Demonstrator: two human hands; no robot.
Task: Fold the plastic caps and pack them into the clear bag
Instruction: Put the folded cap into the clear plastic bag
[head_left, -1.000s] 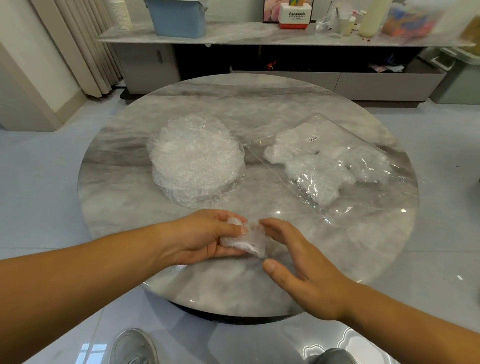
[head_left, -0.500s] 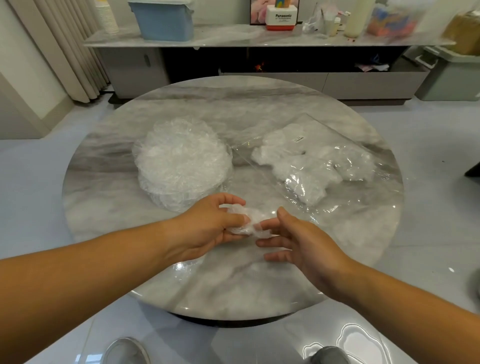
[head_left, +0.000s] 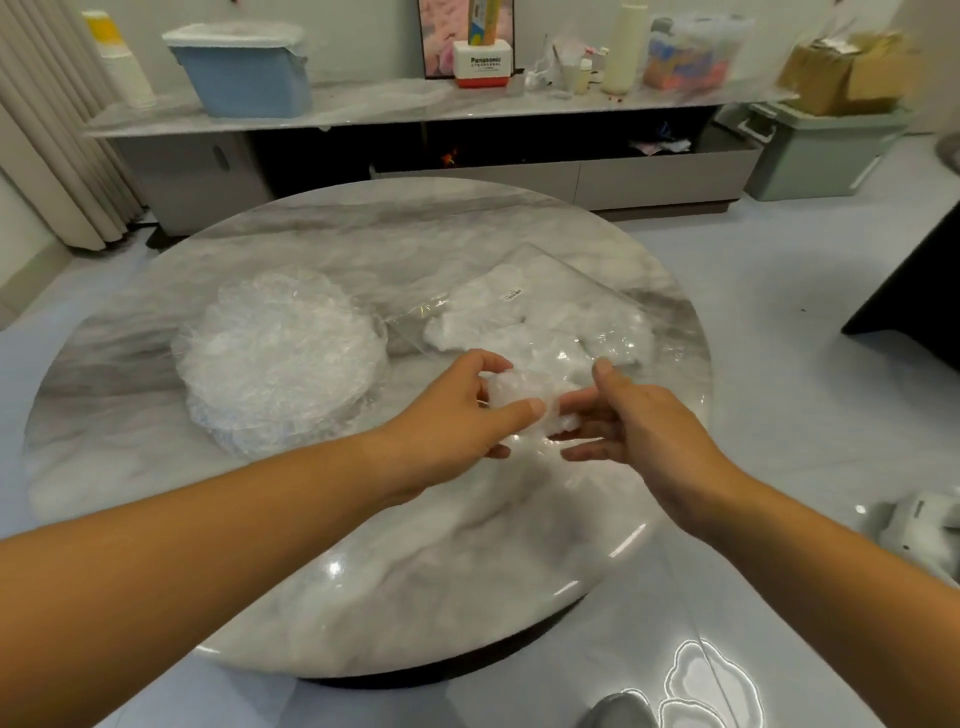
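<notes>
Round marble desk (head_left: 260, 519), head view. Left hand (head_left: 457, 421) was closed on a folded plastic cap (head_left: 524, 397), thumb across its near side and fingers curled over the far side. The cap was held above the desk, near its middle, just in front of the clear bag (head_left: 566, 291). Right hand (head_left: 644, 421) was at the cap's right side, fingers spread and loosely curved, fingertips touching the crumpled plastic; thumb raised, no firm grip seen.

The clear bag lay flat on the right half of the desk, with several white folded caps (head_left: 467, 325) inside it. Its open edge could not be made out clearly.

A stack of unfolded plastic caps (head_left: 280, 358), round and crinkled, sat on the left half of the desk, apart from the bag and left of the left hand.
</notes>
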